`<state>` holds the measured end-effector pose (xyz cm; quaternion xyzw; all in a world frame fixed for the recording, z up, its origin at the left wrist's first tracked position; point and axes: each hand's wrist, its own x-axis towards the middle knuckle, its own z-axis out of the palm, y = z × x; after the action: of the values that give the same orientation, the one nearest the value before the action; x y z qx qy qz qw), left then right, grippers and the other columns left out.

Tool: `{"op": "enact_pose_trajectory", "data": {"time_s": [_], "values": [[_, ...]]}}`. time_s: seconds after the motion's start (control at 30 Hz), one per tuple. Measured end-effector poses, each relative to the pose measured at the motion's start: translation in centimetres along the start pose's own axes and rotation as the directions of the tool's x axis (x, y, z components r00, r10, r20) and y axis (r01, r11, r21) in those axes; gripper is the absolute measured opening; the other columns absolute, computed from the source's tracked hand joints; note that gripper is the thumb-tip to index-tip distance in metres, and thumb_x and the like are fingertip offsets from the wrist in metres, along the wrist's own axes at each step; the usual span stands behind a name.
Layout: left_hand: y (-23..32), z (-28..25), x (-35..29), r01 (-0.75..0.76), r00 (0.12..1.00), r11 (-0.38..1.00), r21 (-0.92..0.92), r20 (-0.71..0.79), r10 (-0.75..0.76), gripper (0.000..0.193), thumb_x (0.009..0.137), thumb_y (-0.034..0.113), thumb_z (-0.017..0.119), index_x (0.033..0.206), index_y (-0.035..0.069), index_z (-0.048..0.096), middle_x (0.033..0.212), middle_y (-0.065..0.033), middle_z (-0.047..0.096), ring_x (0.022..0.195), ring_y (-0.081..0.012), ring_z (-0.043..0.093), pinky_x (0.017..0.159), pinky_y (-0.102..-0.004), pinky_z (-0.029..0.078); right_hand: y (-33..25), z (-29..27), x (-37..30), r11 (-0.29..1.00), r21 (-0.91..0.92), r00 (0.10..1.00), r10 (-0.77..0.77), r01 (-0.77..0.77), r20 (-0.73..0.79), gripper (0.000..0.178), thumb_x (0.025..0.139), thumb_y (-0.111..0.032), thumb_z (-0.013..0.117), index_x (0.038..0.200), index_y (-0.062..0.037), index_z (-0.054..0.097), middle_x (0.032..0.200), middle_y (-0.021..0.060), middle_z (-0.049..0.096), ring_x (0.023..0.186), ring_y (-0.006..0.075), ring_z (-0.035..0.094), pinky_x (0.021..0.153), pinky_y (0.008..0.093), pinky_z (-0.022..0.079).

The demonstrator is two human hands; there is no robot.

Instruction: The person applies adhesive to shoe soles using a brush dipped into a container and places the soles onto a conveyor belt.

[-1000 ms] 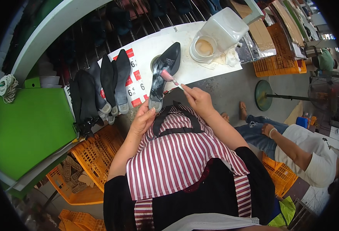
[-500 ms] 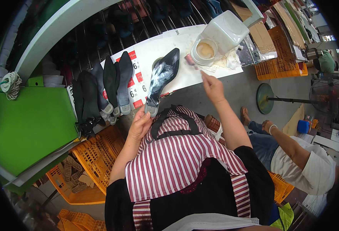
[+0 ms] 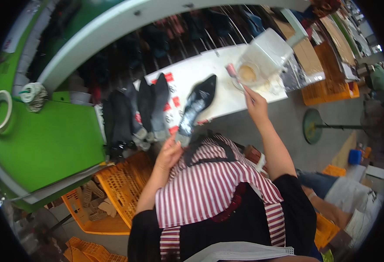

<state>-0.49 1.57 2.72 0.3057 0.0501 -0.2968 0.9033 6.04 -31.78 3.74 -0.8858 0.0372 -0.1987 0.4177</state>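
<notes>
Black sole (image 3: 198, 105), long and pointed, slants across the middle of the scene, its toe toward the far right and its pale grey heel end (image 3: 183, 139) toward me, at the near edge of the table (image 3: 226, 102). My left hand (image 3: 170, 153) grips that heel end between thumb and fingers. A wet-looking shine covers much of the upper face. I cannot tell whether its toe part touches the white surface below.

My right hand (image 3: 256, 105) is closed on the handle of a brush (image 3: 231, 70), well apart from the sole. The brush's pink head points far and left, just beside the white tub (image 3: 256, 78); blur keeps me from telling whether it touches the rim. Inside the tub is a beige liquid (image 3: 247, 73), and right behind it leans a translucent jug (image 3: 270, 50).

To the left of the sole, more dark soles (image 3: 160, 105) lie side by side, heels toward me, by red-and-white printed paper. Further left is a green board (image 3: 48, 144) with a coil of cord (image 3: 35, 97) at its far edge. Below, near left, stands an orange crate (image 3: 126, 179). A striped apron (image 3: 200, 187) covers my front.
</notes>
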Motion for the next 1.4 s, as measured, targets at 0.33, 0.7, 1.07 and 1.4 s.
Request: {"op": "enact_pose_trajectory", "data": {"time_s": [0.33,0.7,1.07,1.4], "values": [[11.2,7.0,-3.0,-0.338,0.939,0.912,0.234,0.153,0.308,0.065,0.069,0.024,0.071,0.121,-0.005,0.042,0.117,-0.0164,0.049,0.083,-0.0193,0.047,0.064,-0.0292,0.037,-3.5,-1.7,-3.7,0.984,0.149,0.995,0.098,-0.096,-0.002,0.025,0.086,-0.005,0.054,0.108,0.0019,0.06,0.095,0.019,0.065,0.088,0.0204,0.064,0.076,0.0273,0.047],[29.5,15.7,9.9,-0.71,0.667,0.688,0.149,0.455,0.59,0.047,0.088,0.01,0.052,0.13,-0.002,0.035,0.128,-0.0121,0.044,0.104,-0.0178,0.051,0.084,-0.0297,0.043,-7.1,-1.4,-6.0,0.955,0.276,0.989,0.132,-0.108,-0.07,0.024,0.085,-0.004,0.055,0.107,0.0027,0.061,0.092,0.0169,0.066,0.083,0.0172,0.063,0.073,0.0263,0.047],[41.4,11.6,21.0,-0.606,0.62,0.609,0.512,-0.176,0.764,0.031,0.084,0.015,0.062,0.102,-0.007,0.051,0.096,-0.0145,0.058,0.079,-0.028,0.063,0.061,-0.0311,0.058,-7.8,-0.8,-6.1,0.937,0.291,0.981,0.192,-0.192,0.028,0.026,0.087,-0.006,0.051,0.11,0.0054,0.058,0.102,0.0169,0.064,0.095,0.017,0.06,0.083,0.0271,0.044],[20.2,6.7,3.6,-0.048,0.831,-0.075,0.996,0.081,0.55,0.038,0.079,0.023,0.067,0.107,0.0,0.057,0.085,-0.0071,0.057,0.075,-0.0145,0.054,0.067,-0.0278,0.045,-5.2,-2.3,-5.0,0.828,0.424,0.925,0.371,-0.368,0.079,0.03,0.092,-0.012,0.051,0.118,0.0018,0.055,0.09,-0.0031,0.058,0.078,0.0034,0.047,0.07,0.0162,0.039]]}}
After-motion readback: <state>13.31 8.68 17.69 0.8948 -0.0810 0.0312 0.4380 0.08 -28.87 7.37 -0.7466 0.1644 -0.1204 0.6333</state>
